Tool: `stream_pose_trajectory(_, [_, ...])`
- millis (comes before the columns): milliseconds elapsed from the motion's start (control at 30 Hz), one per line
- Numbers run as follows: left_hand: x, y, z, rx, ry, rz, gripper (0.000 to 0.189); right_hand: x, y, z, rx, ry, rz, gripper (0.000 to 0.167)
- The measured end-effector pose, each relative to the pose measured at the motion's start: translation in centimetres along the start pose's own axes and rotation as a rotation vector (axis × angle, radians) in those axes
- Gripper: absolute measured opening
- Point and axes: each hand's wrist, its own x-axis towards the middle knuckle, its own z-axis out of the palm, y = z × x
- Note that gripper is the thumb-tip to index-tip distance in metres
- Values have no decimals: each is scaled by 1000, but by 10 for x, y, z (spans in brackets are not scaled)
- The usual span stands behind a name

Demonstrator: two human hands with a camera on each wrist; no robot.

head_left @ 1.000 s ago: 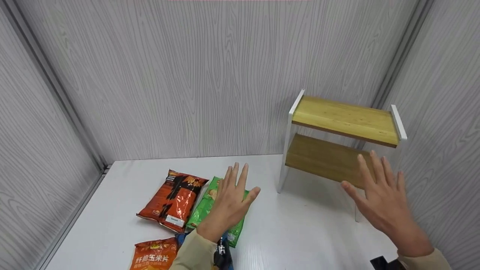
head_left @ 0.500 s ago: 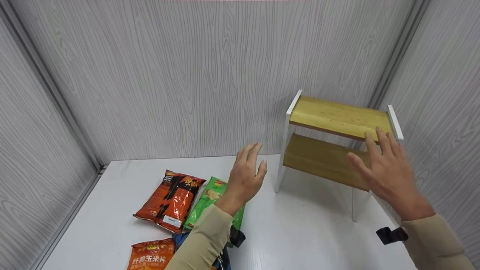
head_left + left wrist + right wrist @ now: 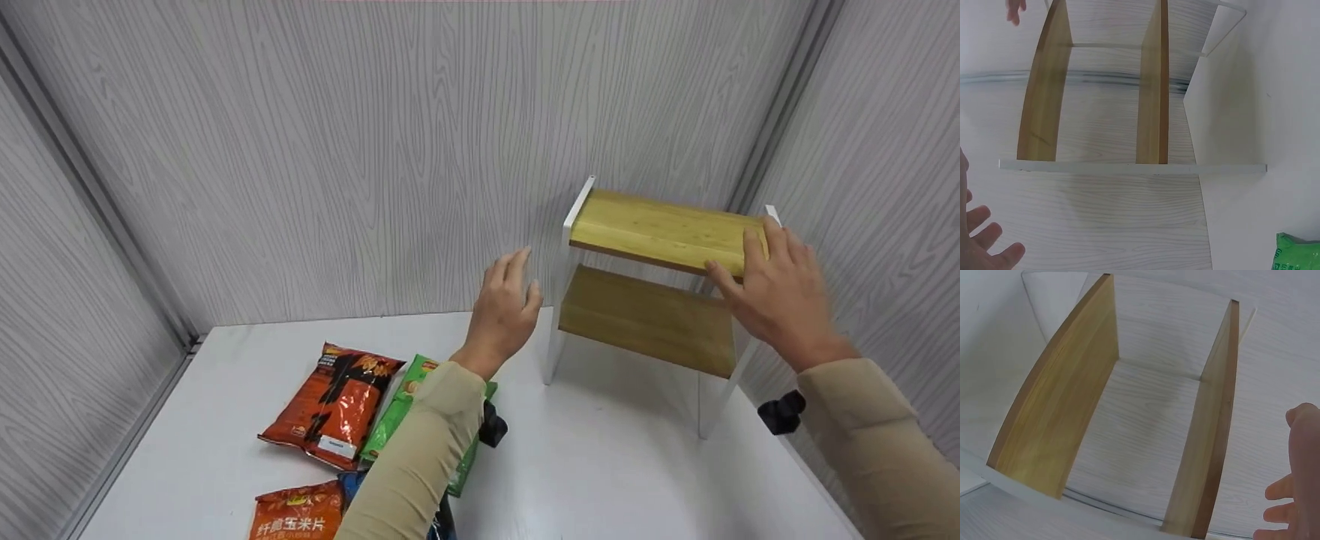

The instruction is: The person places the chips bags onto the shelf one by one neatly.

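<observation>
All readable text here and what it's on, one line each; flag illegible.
"纤脆玉米片": orange bag; its smaller print is illegible.
Red-and-black bag: print too small to read.
Green bag: print too small or blurred, both views.
Blue bag: mostly hidden, nothing legible.

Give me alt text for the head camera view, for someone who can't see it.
A person's left hand and right hand, both holding nothing, are raised near a two-tier wooden shelf with a white frame. Snack bags lie on the white table at left, some partly hidden by the left sleeve.
</observation>
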Motion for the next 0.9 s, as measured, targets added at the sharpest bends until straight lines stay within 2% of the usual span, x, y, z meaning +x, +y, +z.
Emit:
stream_pose_trajectory(67, [5,0,2,-26,-14,-31,50,3,4,3,-19,-5,10,85])
stream_pose_trajectory(167, [13,4,6,-111,-39,-94,49,5,11,7,-42,-9,30,83])
stream_pose_trajectory(300, [25,14,14,-257,-63,-170,50,5,19,11,7,-59,97,89])
stream_pose_trajectory(400, [35,21,20,-321,-77,-216,52,7,18,13,48,-95,165,97])
stream_pose_trajectory(533, [46,26,28,-389,-120,-297,59,8,12,19,25,-20,177,94])
stream_pose_trajectory(633, [47,25,34,-452,-202,-385,66,7,6,27,-15,50,152,87])
stream_pose_trajectory(700, [45,23,37,-463,-259,-430,67,5,4,32,-35,74,150,85])
stream_pose_trajectory(767, [43,20,39,-446,-285,-447,63,4,1,34,-52,79,153,85])
stream_pose_trajectory(900, [41,15,37,-354,-231,-395,48,5,-3,33,-73,84,152,86])
